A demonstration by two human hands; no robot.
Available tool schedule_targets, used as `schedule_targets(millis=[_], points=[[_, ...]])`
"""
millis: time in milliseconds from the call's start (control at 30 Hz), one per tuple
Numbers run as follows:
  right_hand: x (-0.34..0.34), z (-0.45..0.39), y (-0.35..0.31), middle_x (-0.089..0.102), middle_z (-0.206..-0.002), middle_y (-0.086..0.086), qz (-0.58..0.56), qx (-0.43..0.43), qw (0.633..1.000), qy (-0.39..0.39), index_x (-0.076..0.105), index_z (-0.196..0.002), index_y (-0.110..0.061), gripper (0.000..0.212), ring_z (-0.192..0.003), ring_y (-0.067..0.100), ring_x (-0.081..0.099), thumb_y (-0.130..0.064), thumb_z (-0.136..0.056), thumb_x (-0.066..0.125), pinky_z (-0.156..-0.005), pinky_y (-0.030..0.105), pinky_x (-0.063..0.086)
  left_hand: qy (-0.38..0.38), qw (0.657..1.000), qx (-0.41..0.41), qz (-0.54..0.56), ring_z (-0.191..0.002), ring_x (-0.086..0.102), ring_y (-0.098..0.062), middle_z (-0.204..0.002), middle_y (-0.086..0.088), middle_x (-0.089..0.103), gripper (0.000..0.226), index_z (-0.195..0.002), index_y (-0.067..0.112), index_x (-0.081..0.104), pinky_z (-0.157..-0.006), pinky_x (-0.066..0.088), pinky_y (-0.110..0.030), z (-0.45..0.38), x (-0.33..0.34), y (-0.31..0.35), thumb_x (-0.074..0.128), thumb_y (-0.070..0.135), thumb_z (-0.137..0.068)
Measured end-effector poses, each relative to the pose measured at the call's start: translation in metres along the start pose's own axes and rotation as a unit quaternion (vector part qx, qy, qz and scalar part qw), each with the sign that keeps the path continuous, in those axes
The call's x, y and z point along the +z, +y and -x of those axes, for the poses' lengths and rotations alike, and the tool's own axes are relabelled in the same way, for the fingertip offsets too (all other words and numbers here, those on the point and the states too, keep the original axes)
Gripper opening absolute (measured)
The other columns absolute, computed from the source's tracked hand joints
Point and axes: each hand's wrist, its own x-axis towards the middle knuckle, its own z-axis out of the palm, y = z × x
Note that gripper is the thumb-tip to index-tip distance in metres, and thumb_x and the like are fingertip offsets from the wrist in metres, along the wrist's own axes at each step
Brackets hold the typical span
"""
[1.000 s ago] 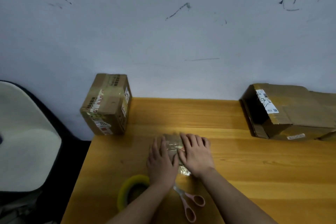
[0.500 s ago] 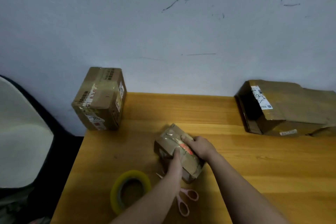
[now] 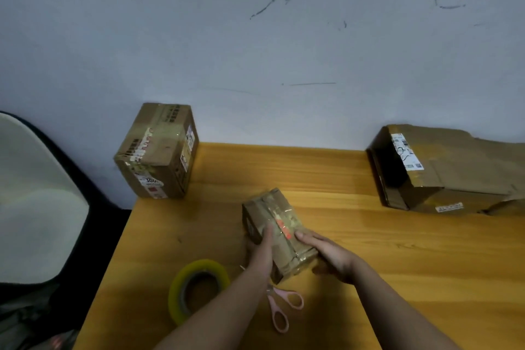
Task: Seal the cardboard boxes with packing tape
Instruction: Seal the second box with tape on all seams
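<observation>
Wide orange wooden surface point(image 3: 369, 250) fills the lower frame. At right, a big flattened brown cardboard box point(image 3: 443, 170) gapes open, likely waiting its turn. Upper left, a taped upright brown carton point(image 3: 159, 153) stands at the corner. Centre, the small tape-wrapped cardboard box point(image 3: 277, 224) sits tilted; the left hand point(image 3: 262, 250) presses fingers along its top, the right hand point(image 3: 329, 254) cups its near end. Smoothing, I'd say. Next needs the yellow tape roll point(image 3: 199, 290), lower left, and pink-handled scissors point(image 3: 281, 307).
</observation>
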Motion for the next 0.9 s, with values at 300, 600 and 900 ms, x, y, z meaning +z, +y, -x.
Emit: schedule_targets(millis=[300, 600, 900], points=[[0.024, 0.000, -0.014, 0.071, -0.097, 0.012, -0.043, -0.086, 0.985, 0.141, 0.064, -0.110, -0.008, 0.033, -0.086, 0.026, 0.069, -0.035, -0.098, 0.051, -0.067, 0.038, 0.059, 0.038, 0.998, 0.057, 0.004, -0.112, 0.055, -0.034, -0.129, -0.013, 0.051, 0.078, -0.139, 0.019, 0.030, -0.095, 0.049, -0.049, 0.042, 0.023, 0.010, 0.062, 0.044, -0.073], [0.097, -0.058, -0.070, 0.066, -0.088, 0.018, -0.001, -0.119, 0.970, 0.214, 0.057, -0.081, -0.016, 0.038, -0.084, 0.040, 0.065, -0.049, -0.095, 0.045, -0.075, 0.052, 0.054, 0.070, 0.984, 0.162, -0.027, -0.090, 0.059, -0.022, -0.098, -0.004, 0.059, 0.050, -0.108, 0.009, 0.049, -0.077, 0.049, -0.033, 0.054, -0.056, 0.087, 0.076, 0.030, -0.071], [0.160, -0.108, -0.145, 0.067, -0.100, 0.021, 0.017, -0.073, 0.963, 0.259, 0.063, -0.097, 0.000, 0.055, -0.096, 0.041, 0.063, -0.049, -0.099, 0.039, -0.089, 0.051, 0.051, 0.013, 0.946, 0.260, -0.195, -0.113, 0.054, -0.016, -0.129, -0.003, 0.056, 0.032, -0.131, 0.019, 0.052, -0.100, 0.046, -0.038, 0.066, -0.153, 0.159, 0.042, 0.027, -0.102]])
